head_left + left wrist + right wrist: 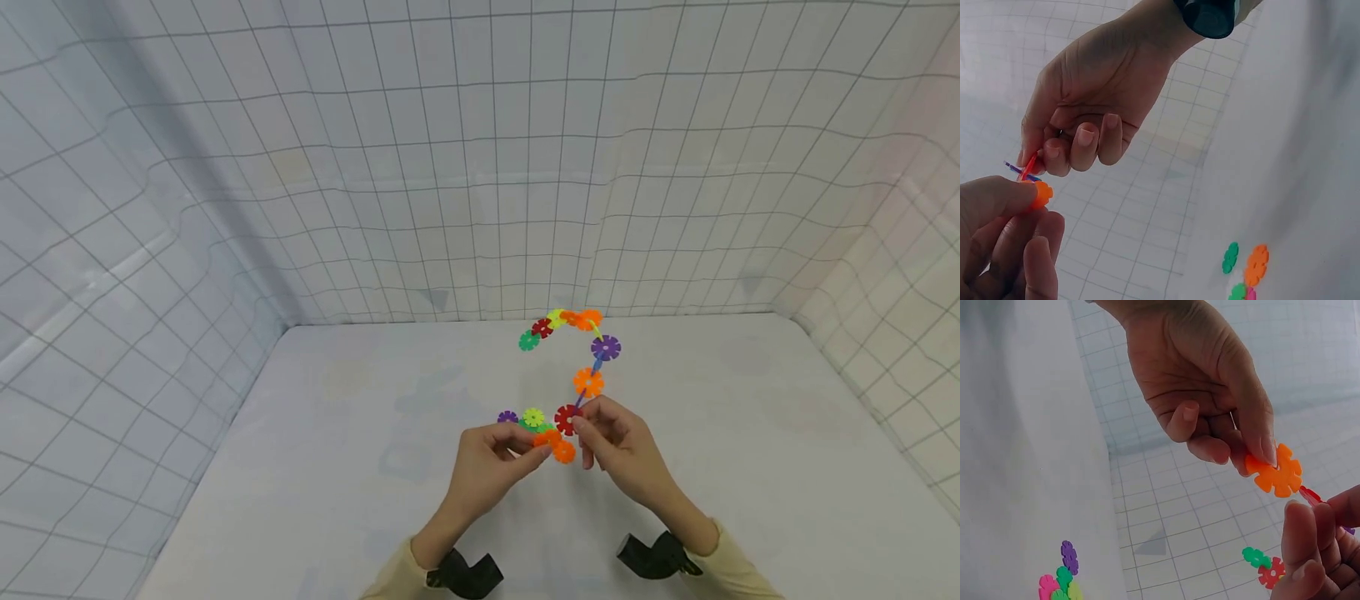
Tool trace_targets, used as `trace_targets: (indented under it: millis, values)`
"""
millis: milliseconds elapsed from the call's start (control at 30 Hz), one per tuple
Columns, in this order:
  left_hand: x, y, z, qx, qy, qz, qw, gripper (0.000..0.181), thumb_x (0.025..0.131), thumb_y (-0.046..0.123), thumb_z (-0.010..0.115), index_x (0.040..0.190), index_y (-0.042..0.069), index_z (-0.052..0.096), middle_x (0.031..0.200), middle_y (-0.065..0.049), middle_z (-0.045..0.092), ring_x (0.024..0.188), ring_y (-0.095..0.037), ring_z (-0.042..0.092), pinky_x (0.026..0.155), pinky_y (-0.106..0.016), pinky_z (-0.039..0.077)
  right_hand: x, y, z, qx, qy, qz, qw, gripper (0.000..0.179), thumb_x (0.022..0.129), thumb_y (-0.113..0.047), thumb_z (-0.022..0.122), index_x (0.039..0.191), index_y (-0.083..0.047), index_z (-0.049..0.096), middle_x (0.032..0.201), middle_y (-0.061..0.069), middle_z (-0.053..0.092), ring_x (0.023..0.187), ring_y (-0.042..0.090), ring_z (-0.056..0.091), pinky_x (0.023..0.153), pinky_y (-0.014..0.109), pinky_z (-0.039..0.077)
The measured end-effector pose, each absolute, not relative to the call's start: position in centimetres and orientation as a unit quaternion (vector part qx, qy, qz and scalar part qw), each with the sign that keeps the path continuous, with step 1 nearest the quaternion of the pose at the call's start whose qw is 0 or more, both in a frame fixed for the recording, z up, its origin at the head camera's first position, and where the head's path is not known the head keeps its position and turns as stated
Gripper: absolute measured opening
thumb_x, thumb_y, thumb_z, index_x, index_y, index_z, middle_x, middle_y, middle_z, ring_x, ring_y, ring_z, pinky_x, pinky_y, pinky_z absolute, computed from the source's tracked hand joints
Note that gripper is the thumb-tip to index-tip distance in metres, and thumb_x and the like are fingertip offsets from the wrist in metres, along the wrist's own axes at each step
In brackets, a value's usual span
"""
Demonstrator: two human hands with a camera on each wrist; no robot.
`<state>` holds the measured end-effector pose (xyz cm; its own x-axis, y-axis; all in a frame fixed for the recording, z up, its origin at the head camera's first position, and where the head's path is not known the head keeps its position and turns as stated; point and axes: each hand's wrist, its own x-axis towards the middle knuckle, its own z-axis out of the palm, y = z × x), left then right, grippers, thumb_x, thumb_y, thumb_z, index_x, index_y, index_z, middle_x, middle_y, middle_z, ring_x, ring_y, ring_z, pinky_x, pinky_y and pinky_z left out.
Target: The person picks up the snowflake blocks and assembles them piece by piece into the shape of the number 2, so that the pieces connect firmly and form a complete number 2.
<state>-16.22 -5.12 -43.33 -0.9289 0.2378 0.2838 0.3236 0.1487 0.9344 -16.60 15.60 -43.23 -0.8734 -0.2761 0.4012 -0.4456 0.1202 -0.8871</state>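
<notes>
Between thumb and fingers, my left hand [491, 458] pinches an orange notched building disc [1277, 472]; its flower-like rim is plain in the right wrist view. Close on its right, my right hand [626, 450] pinches a red notched disc [567, 420]. That red disc ends a curved chain of joined discs, running through an orange disc [588, 382] and a purple disc [606, 347] round to a green disc [528, 340] at the far end. The orange disc and the red one are close together, overlapping in the left wrist view. My fingertips partly hide both.
Several loose discs lie on the white table [337, 467] just beyond my left hand, among them a purple disc [507, 417] and a yellow disc [533, 417]. A pale gridded sheet [480, 167] rises behind the table and along both sides.
</notes>
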Motion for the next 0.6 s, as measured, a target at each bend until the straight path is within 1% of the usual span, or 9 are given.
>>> trace_targets:
  millis: [100,200,400,500,600]
  values:
    - [-16.1,-4.9,-43.6,-0.202,-0.759,-0.614,0.077,0.008,0.08,0.018,0.078,0.081,0.011,0.074,0.077,0.005,0.069,0.063,-0.01,0.062,0.053,-0.027,0.052,-16.4,15.4,-43.2,0.238,-0.745,0.619,0.078,0.004,0.094,0.002,0.055,0.093,-0.001,0.055,0.064,0.005,0.052,0.049,0.017,0.053,0.038,0.029,0.04]
    - [-16.0,-4.8,-43.8,-0.224,-0.759,-0.601,0.114,0.006,0.08,0.016,0.078,0.081,0.012,0.074,0.077,0.006,0.069,0.063,-0.009,0.062,0.052,-0.027,0.052,-16.3,15.1,-43.2,0.236,-0.742,0.622,0.085,0.003,0.093,0.003,0.055,0.092,0.001,0.054,0.063,0.006,0.052,0.049,0.019,0.053,0.038,0.029,0.04]
    - [-15.9,-4.5,-44.1,-0.251,-0.765,-0.57,0.162,0.006,0.079,0.01,0.078,0.083,0.012,0.074,0.077,0.008,0.068,0.062,-0.005,0.06,0.05,-0.024,0.05,-15.6,14.4,-42.1,0.241,-0.746,0.614,0.091,0.01,0.091,0.009,0.054,0.089,0.0,0.053,0.061,0.007,0.052,0.05,0.021,0.053,0.04,0.028,0.04]
    - [-15.9,-4.5,-44.2,-0.27,-0.766,-0.55,0.196,0.007,0.078,0.008,0.078,0.083,0.012,0.073,0.075,0.007,0.068,0.062,-0.003,0.059,0.05,-0.02,0.048,-15.0,13.9,-41.0,0.249,-0.753,0.6,0.102,0.012,0.09,0.012,0.054,0.086,0.0,0.052,0.06,0.007,0.052,0.048,0.018,0.052,0.04,0.027,0.038]
    - [-15.9,-4.5,-44.3,-0.3,-0.766,-0.512,0.248,0.01,0.076,0.004,0.078,0.083,0.01,0.073,0.074,0.005,0.067,0.062,-0.002,0.058,0.05,-0.014,0.045,-14.7,13.5,-40.4,0.264,-0.762,0.579,0.123,0.015,0.089,0.013,0.054,0.083,-0.001,0.052,0.057,0.005,0.052,0.047,0.012,0.05,0.038,0.025,0.037]
